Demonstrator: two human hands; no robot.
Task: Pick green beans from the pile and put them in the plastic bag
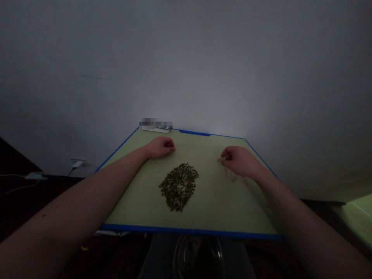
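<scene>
A loose, roughly oval patch of small dark greenish-brown seeds or beans [171, 193] lies spread on the pale table top [226, 209]. My left hand [161, 147] rests on the table behind and left of the patch, its fingers curled in; whatever they hold, if anything, is hidden. To the right and behind the patch, my right hand [241, 161] is closed with thumb and fingers pinched. A see-through plastic piece [231, 176] shows below and beside those fingers, partly covered by the hand. Its exact kind is unclear in the dim light.
The table has a blue rim [188, 230]. A white item [157, 130], partly blurred out, stands at the back left corner against the grey wall [197, 69]. A clear round bowl [177, 257] sits below the front edge, at my lap. Plugs and cables [36, 176] are at left.
</scene>
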